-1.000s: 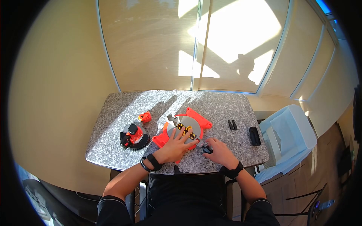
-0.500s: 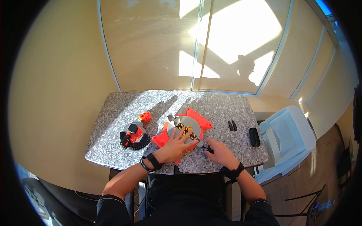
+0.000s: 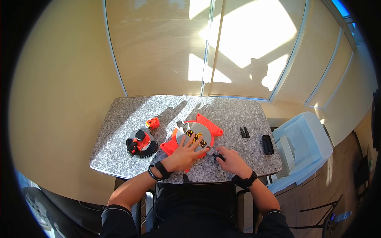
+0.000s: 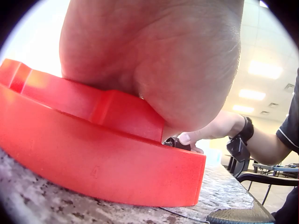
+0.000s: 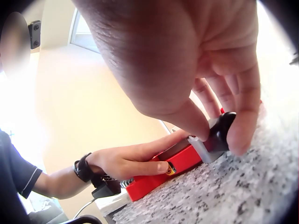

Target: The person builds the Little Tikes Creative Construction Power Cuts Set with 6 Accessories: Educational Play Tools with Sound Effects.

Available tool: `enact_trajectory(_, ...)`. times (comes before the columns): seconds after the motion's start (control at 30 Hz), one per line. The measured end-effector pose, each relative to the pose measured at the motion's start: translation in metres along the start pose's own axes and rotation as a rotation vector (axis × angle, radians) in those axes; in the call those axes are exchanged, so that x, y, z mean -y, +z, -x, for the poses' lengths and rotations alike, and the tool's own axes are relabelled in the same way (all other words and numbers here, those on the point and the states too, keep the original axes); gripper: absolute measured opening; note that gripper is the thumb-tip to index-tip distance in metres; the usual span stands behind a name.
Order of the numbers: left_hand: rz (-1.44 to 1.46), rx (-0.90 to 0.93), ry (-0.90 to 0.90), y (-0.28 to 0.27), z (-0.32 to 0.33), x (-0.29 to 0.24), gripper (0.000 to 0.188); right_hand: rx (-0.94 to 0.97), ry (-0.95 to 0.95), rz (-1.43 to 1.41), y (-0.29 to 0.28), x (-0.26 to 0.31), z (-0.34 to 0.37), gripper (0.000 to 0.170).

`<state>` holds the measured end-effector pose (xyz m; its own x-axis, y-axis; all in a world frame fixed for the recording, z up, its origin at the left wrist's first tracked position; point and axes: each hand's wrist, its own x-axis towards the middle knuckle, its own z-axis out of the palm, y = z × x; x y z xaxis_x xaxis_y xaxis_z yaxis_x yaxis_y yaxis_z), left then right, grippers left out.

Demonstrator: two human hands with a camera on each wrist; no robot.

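A red and grey round base [image 3: 204, 131] with yellow-black striped strips lies at the middle of the table. My left hand [image 3: 184, 155] rests spread on top of it, fingers straight. At the base's near right side, my right hand [image 3: 233, 161] pinches a black knob [image 5: 219, 132] on a grey arm between thumb and fingers. In the left wrist view the red rim [image 4: 103, 154] stands under the left palm, with the right hand's thumb at the black knob behind it.
A red and black saw-like unit [image 3: 141, 143] stands at the left of the granite-patterned table [image 3: 119, 115]. Two small black pieces [image 3: 244, 132] and a black oblong part [image 3: 268, 144] lie at the right. Beyond the right edge is a chair with a light blue cover [image 3: 305, 139].
My right fingers have shifted slightly around the black knob. The left hand and the base have stayed in place.
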<state>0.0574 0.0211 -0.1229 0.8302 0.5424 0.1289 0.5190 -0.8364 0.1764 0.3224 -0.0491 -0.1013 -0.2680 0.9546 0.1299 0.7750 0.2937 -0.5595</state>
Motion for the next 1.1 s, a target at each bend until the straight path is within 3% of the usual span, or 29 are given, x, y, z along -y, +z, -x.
enact_trajectory(0.63,-0.003,-0.002,0.001,-0.002,0.0,-0.001,0.074,0.017,0.045,-0.054,0.001,0.0,-0.002,0.038)
enact_trajectory(1.1,-0.013,0.005,-0.002,-0.001,0.0,-0.001,0.068,0.013,0.008,-0.018,0.001,0.001,-0.001,0.048)
